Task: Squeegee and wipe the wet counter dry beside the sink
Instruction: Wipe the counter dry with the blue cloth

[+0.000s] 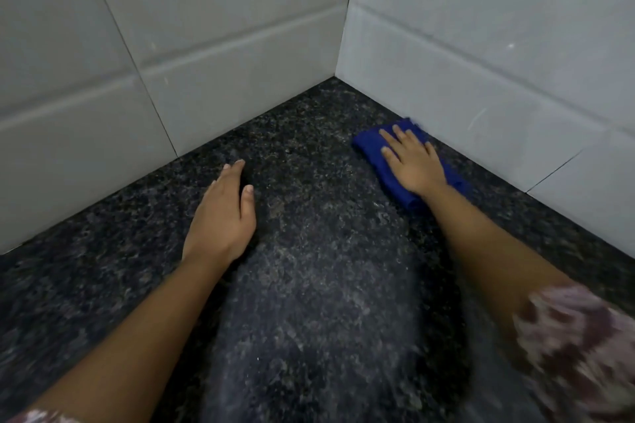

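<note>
A dark speckled granite counter point(309, 268) fills the lower view and runs into a tiled corner. A folded blue cloth point(374, 151) lies flat on the counter near the right wall. My right hand point(412, 161) presses palm-down on the cloth with fingers spread. My left hand point(223, 216) rests on the bare counter at centre left, fingers together and extended, holding nothing. No squeegee and no sink are in view.
White tiled walls point(206, 45) rise on the left and on the right point(481, 62), meeting at a corner behind the counter. A patterned sleeve point(577, 340) shows at the lower right edge.
</note>
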